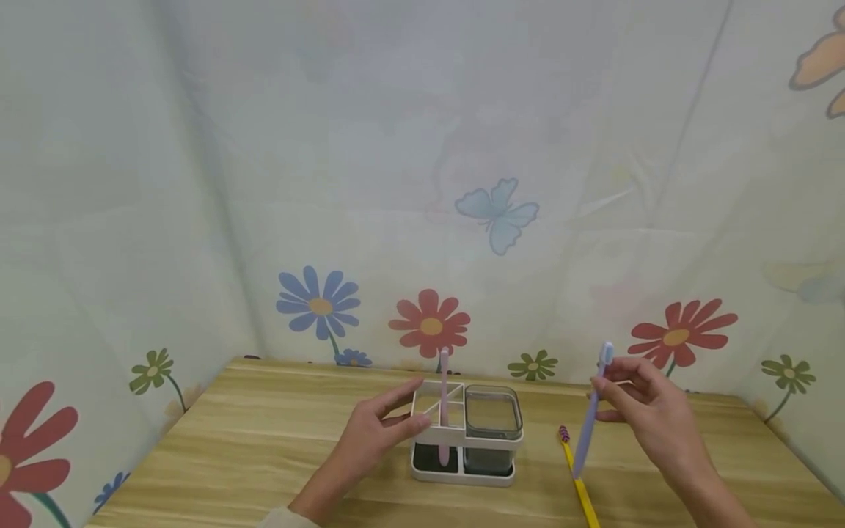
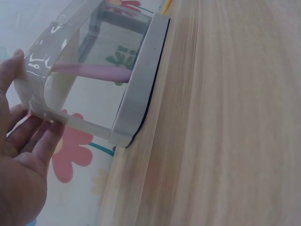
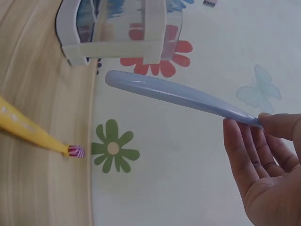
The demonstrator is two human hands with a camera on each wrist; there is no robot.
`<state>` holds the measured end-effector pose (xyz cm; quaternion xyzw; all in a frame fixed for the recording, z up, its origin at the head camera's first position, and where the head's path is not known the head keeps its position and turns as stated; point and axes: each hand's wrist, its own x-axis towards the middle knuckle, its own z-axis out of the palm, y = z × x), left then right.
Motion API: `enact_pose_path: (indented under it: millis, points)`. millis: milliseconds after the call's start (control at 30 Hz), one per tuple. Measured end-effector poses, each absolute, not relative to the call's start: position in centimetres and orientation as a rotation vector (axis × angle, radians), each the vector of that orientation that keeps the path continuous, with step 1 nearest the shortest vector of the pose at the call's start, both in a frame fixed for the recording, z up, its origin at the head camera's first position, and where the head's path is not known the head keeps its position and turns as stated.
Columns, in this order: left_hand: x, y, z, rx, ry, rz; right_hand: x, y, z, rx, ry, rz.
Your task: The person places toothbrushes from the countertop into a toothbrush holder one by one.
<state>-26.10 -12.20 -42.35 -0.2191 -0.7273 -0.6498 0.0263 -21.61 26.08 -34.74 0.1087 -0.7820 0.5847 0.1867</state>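
A white toothbrush holder (image 1: 462, 437) stands in the middle of the wooden table (image 1: 264, 440). A pink toothbrush (image 1: 444, 396) stands upright in its middle slot, and a clear grey cup (image 1: 493, 418) sits in its right end. My left hand (image 1: 411, 405) touches the holder's left end with nearly straight fingers and thumb. The left wrist view shows the holder (image 2: 141, 80) and the pink toothbrush (image 2: 94, 71) close up. My right hand (image 1: 604, 389) pinches a lilac toothbrush (image 1: 590, 418) near its head, handle hanging down, to the right of the holder. The right wrist view shows the lilac toothbrush (image 3: 174, 94).
A yellow toothbrush (image 1: 579, 488) lies on the table below the lilac one, bristles pointing away from me; the yellow toothbrush (image 3: 28, 132) also shows in the right wrist view. Flower-printed cloth walls (image 1: 429, 323) close in the table at the back and both sides.
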Motion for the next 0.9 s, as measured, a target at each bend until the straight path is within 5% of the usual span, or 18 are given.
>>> enact_pose_path:
  millis: [900]
  points:
    - [-25.9, -12.1, -42.3, -0.664, -2.251, -2.014, -20.8, 20.7, -31.1, 0.496, -2.042, 1.701]
